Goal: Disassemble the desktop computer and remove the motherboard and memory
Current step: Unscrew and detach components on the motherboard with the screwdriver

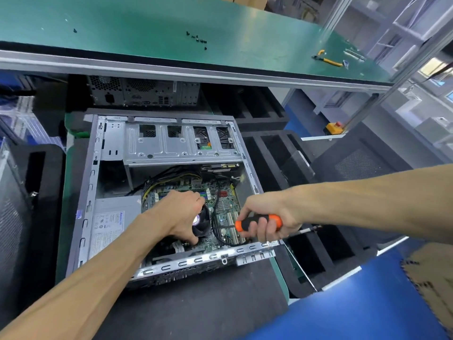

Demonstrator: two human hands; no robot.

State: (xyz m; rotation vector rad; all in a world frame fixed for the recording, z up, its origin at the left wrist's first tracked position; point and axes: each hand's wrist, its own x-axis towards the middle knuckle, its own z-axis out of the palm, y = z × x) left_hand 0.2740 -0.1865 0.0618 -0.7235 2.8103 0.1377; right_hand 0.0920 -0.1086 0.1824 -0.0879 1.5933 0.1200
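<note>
While the case is lying open:
Left hand (182, 212): I'm curling my fingers round the cooler fan (202, 223) on the motherboard (224, 204).
Right hand (266, 220): I'm gripping the screwdriver (255, 220), lying sideways, just right of the fan.

An electronics workshop: green-matted workbench (147, 25) on aluminium framing, foam trays (282, 148), loose screws (197, 40).

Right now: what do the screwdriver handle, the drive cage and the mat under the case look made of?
Screwdriver handle: orange and black, matte, likely plastic with rubber grip. Drive cage: bare sheet metal, probably steel; grey sheen, stamped ribs and cutouts. Mat: dark, dull, no glare; looks like rubber or foam, cannot tell which.
</note>
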